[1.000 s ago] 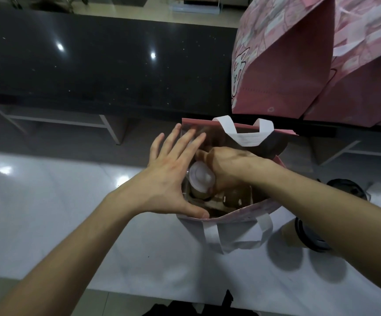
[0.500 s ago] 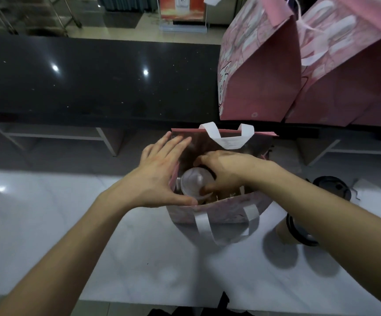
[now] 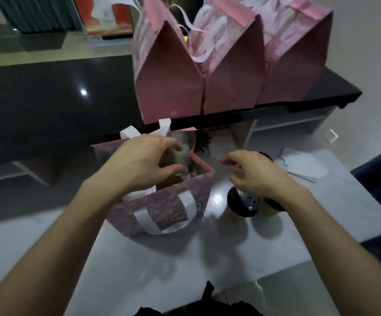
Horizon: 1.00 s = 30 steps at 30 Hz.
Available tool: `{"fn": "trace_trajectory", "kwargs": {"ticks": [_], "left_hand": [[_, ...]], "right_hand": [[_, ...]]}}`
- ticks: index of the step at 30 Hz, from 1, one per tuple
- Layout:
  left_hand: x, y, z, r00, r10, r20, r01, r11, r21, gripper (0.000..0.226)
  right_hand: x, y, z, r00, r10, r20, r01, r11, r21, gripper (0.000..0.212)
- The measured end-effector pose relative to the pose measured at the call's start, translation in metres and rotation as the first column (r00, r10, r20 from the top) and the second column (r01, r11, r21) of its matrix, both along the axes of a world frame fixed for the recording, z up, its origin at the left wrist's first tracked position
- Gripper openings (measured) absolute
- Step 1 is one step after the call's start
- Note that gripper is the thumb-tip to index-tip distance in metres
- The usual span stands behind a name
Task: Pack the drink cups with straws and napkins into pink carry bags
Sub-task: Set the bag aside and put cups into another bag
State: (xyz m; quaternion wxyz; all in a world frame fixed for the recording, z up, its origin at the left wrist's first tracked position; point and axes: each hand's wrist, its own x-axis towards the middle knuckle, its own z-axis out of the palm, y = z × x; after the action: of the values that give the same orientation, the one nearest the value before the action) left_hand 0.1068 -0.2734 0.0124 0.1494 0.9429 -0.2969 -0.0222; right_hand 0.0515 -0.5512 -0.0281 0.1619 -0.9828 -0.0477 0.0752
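1. The fingers [image 3: 173,144] of the left hand [image 3: 144,160] are curling loosely over the open mouth of the pink carry bag [image 3: 162,208] at the centre of the frame, with the thumb lying toward the near wall; whether they are gripping anything inside I cannot tell, as that spot is blurred.
2. The right hand [image 3: 251,174] is hanging right of centre, outside the bag, its fingers loosely curled with nothing between them.
3. Just below that hand, a drink cup with a dark lid [image 3: 242,202] is standing on the white counter [image 3: 162,270], just beside the bag's right wall; a second dark-lidded cup [image 3: 274,205] is sitting next to it, partly hidden by the wrist.
4. The bag is standing upright on the white counter, its white handle [image 3: 164,215] drooping down the near face.
5. White napkins [image 3: 305,166] are lying on the counter at the right of the frame, beyond the cups.
6. Three closed pink bags [image 3: 228,83] are standing side by side on the dark counter [image 3: 48,99] at the upper centre and upper right.
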Motion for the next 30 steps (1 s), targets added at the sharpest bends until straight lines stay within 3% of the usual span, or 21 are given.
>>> {"fn": "trace_trajectory", "kwargs": {"ticks": [4, 6, 8, 11, 14, 16, 19, 21, 26, 30], "left_hand": [[-0.002, -0.029, -0.004, 0.999, -0.050, -0.008, 0.050, 0.999, 0.002, 0.042], [-0.003, -0.035, -0.006, 0.998, -0.050, -0.040, 0.050, 0.999, -0.001, 0.040], [-0.004, -0.035, -0.007, 0.999, -0.030, -0.043, 0.030, 1.000, 0.004, 0.043], [-0.004, -0.024, -0.009, 0.999, 0.036, -0.031, -0.037, 0.999, -0.030, 0.043], [-0.003, -0.003, -0.009, 0.994, 0.104, -0.016, -0.104, 0.995, -0.005, 0.025], [-0.002, 0.013, -0.010, 0.988, 0.155, -0.011, -0.155, 0.988, 0.026, 0.025], [-0.004, 0.034, -0.015, 0.978, 0.208, -0.023, -0.207, 0.978, 0.030, 0.053], [-0.004, 0.046, -0.018, 0.971, 0.236, -0.032, -0.235, 0.972, 0.028, 0.086], [0.007, 0.069, -0.030, 0.981, 0.190, -0.035, -0.185, 0.975, 0.124, 0.128], [0.009, 0.074, -0.042, 0.991, 0.127, -0.051, -0.117, 0.980, 0.164, 0.149]], "right_hand": [[-0.018, -0.023, -0.042, 0.960, 0.003, -0.282, -0.058, 0.980, -0.189, 0.090], [-0.019, -0.024, -0.059, 0.956, 0.029, -0.292, -0.112, 0.955, -0.275, 0.092], [-0.017, -0.024, -0.064, 0.968, 0.048, -0.246, -0.129, 0.937, -0.324, 0.080], [-0.012, -0.027, -0.035, 0.987, 0.021, -0.158, -0.063, 0.961, -0.269, 0.073], [-0.002, -0.028, 0.017, 0.997, 0.001, 0.081, 0.012, 0.987, -0.158, 0.078], [0.005, -0.022, 0.052, 0.960, -0.006, 0.279, 0.007, 1.000, -0.001, 0.079], [0.017, 0.000, 0.092, 0.876, -0.003, 0.483, -0.142, 0.954, 0.263, 0.066], [0.026, 0.021, 0.105, 0.870, 0.067, 0.489, -0.250, 0.914, 0.319, 0.063], [0.053, 0.065, 0.097, 0.902, 0.374, 0.215, -0.392, 0.918, 0.050, 0.080], [0.077, 0.093, 0.068, 0.887, 0.461, -0.001, -0.459, 0.882, -0.106, 0.093]]}}
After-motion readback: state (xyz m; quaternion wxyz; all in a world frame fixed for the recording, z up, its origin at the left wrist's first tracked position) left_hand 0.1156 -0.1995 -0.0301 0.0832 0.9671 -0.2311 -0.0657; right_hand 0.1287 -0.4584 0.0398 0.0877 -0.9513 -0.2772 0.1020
